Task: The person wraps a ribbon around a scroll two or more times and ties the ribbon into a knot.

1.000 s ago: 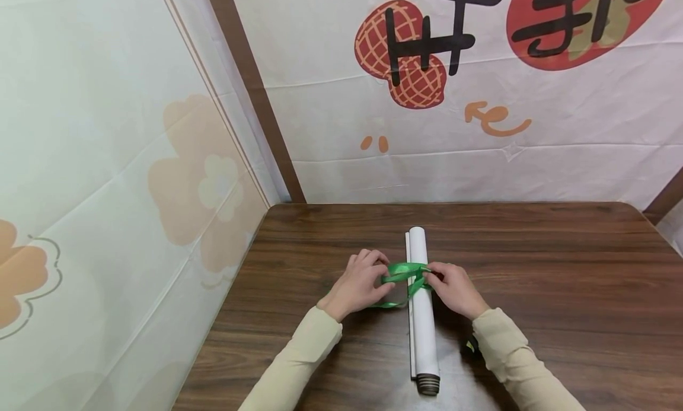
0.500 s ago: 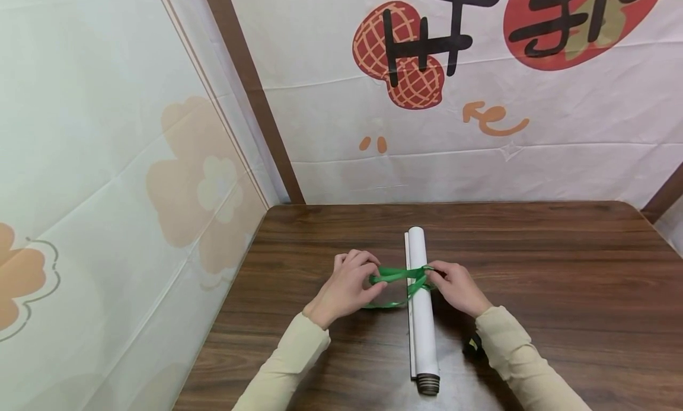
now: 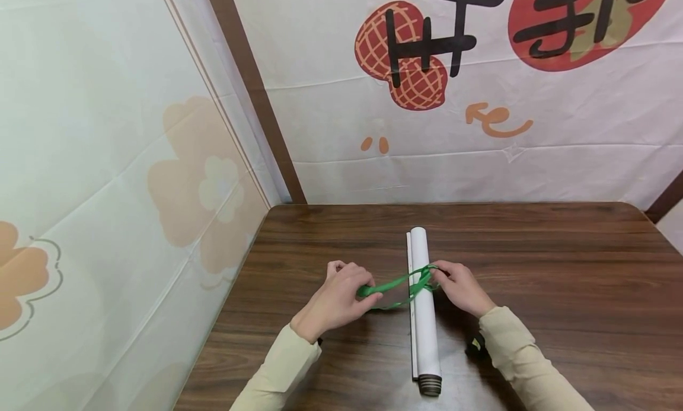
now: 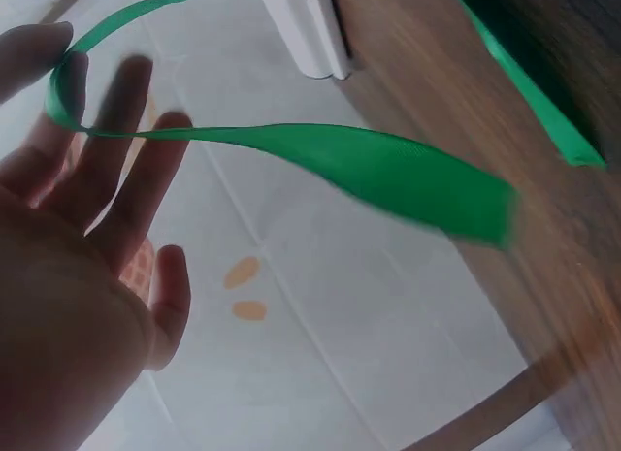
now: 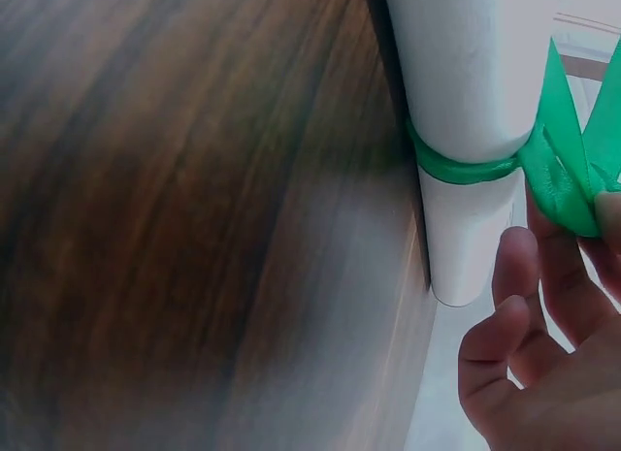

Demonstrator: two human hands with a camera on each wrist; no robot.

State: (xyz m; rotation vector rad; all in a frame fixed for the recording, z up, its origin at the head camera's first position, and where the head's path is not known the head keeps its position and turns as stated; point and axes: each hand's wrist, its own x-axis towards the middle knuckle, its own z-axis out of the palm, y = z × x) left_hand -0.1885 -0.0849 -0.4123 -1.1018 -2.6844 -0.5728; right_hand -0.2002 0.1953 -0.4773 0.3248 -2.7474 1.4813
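Note:
A white paper roll (image 3: 427, 334) lies lengthwise on the table, with dark layers showing at its near end. A green ribbon (image 5: 466, 170) circles its middle. To the left of the roll, my left hand (image 3: 341, 295) pinches a length of the ribbon (image 4: 388, 170) between thumb and index finger, and its loose end hangs past the spread fingers in the left wrist view. Just over the roll's right side, my right hand (image 3: 463, 287) pinches a folded part of the ribbon near the crossing. How the ribbon is knotted there is partly hidden by fingers.
The roll rests on a dark wood-grain table (image 3: 576, 292). A small black object with a yellow-green mark (image 3: 476, 344) sits beside the right sleeve. Printed white cloth (image 3: 331, 179) hangs behind the table and along its left side.
My left hand has moved left and slightly toward me, drawing the ribbon out into a longer, narrower strand. The right hand stays beside the roll, still pinching the ribbon.

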